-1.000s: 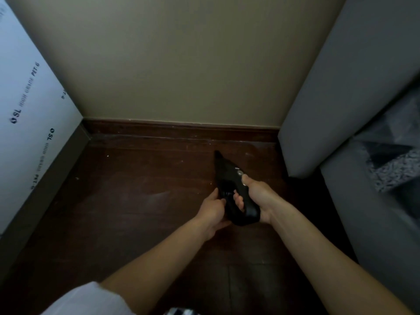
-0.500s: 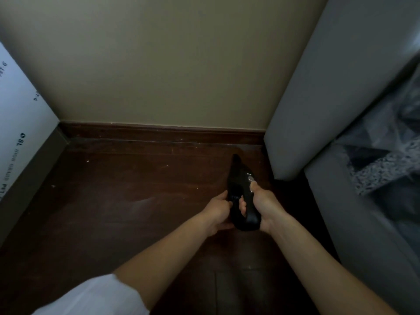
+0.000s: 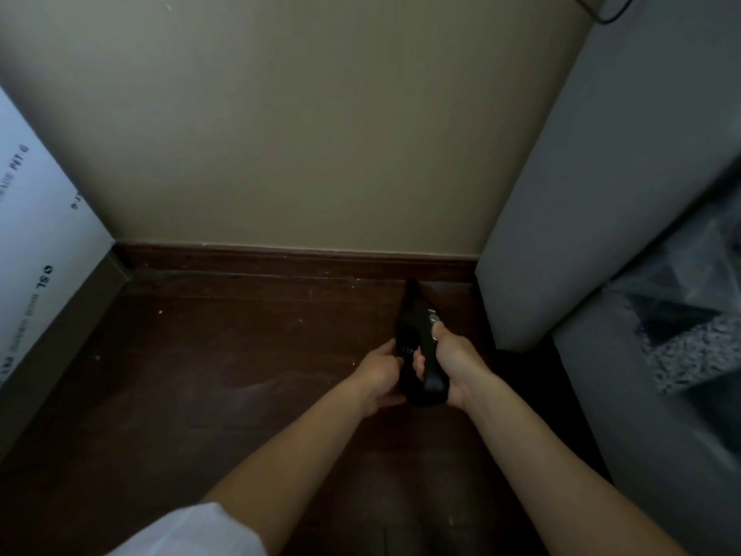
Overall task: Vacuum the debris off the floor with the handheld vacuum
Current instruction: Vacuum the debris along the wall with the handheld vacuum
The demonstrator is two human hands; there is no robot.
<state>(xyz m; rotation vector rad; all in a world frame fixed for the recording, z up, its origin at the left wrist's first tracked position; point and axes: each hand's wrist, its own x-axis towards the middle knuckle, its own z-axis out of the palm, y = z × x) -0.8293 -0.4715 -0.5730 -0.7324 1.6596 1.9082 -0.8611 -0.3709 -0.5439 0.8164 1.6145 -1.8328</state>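
Note:
A black handheld vacuum [image 3: 415, 327] points away from me over the dark wooden floor [image 3: 224, 379], its nozzle tip close to the skirting board near the right corner. My right hand [image 3: 449, 363] grips its handle, thumb up by the buttons. My left hand [image 3: 381, 373] holds the left side of the vacuum's body. A few pale specks of debris [image 3: 160, 311] lie on the floor to the left.
A beige wall with a dark skirting board [image 3: 296, 260] closes the far side. A white printed panel [image 3: 36, 250] leans along the left. A grey upholstered sofa side [image 3: 593, 202] stands at the right, with dark plastic-wrapped items [image 3: 689, 315] on it.
The vacuum and both hands have moved right and farther forward, from mid-floor toward the corner by the sofa. The view has shifted with them.

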